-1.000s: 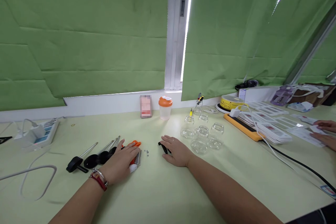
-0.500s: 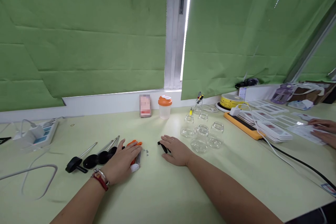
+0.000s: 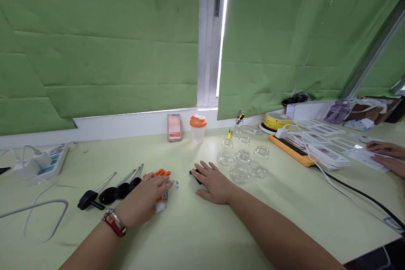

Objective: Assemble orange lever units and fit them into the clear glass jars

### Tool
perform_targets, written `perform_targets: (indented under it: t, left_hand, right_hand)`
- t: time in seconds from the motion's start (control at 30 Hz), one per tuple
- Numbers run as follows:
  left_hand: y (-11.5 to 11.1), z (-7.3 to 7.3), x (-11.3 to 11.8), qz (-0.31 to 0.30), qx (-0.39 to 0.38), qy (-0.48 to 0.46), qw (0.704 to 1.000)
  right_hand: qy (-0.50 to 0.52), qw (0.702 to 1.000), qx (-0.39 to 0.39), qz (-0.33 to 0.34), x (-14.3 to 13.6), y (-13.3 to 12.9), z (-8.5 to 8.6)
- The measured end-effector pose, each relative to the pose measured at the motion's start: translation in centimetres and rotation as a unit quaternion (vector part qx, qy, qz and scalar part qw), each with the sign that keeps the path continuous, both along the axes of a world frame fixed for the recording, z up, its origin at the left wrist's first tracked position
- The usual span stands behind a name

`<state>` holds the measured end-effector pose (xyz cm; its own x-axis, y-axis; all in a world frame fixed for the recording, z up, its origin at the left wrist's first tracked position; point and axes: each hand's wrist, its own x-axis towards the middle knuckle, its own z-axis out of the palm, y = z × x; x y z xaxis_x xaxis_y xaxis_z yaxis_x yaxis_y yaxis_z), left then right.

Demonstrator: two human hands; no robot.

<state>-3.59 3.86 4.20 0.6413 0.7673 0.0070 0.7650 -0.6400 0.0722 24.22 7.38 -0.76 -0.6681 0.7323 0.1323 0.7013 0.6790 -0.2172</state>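
Pieces of bright orange plastic (image 3: 163, 172) and slim silver metal rods (image 3: 166, 194) lie left of centre in the lower half of the frame, partly covered by the left hand (image 3: 144, 199). That hand is palm down with its fingers extended and close together; its underside is hidden, so contact or any hold there cannot be told. A small white object (image 3: 160, 207) shows beside its lower edge, and silver and red bracelets (image 3: 114, 222) circle the wrist.

Near the centre of the frame, the right hand (image 3: 217, 184) is palm down and spread, thumb well apart from the fingers, which reach over a small black object (image 3: 197, 180) on the pale green table (image 3: 196, 236). It is not closed around the object. Tiny silver metal bits (image 3: 176, 184) lie between the two hands.

Left of the left hand, black round-headed parts with metal shafts (image 3: 90, 199) lie in a row. Right of the right hand stand clear glass jars (image 3: 243, 166). At the right edge, another person's hands (image 3: 387, 154) rest near white sheets (image 3: 365, 159).
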Motion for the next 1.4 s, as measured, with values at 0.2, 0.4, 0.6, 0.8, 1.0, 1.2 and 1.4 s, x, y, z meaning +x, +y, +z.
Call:
perform_targets:
  t: [0.2, 0.4, 0.6, 0.8, 1.0, 1.2, 1.4]
  left_hand:
    - [-2.4, -0.3, 2.7, 0.105, -0.077, 0.055, 0.99]
    - [-3.3, -1.4, 4.1, 0.147, -0.123, 0.064, 0.979]
    - [-3.7, -1.9, 4.7, 0.135, -0.07, 0.044, 0.987]
    - [-3.7, -2.2, 4.5, 0.137, -0.065, 0.049, 0.987]
    - [-3.4, -3.0, 4.7, 0.141, -0.07, 0.034, 0.987]
    - [-3.2, -4.0, 6.3, 0.156, -0.045, 0.041, 0.986]
    - [-2.9, -5.4, 7.3, 0.166, -0.015, 0.021, 0.986]
  right_hand:
    - [-0.009, 0.999, -0.032, 0.001, 0.1, -0.9, -0.2]
    - [-0.018, 0.999, -0.043, -0.001, -0.2, -0.7, -0.2]
    - [-0.02, 0.999, -0.039, 0.0, -0.3, -0.8, 0.0]
    - [-0.019, 0.999, -0.034, 0.003, -0.3, -0.7, -0.1]
    - [-0.02, 0.999, -0.032, 0.001, -0.2, -0.7, -0.3]
    - [-0.018, 0.999, -0.029, 0.003, -0.3, -0.8, -0.1]
    - [-0.02, 0.999, -0.027, 0.002, -0.3, -0.7, -0.1]
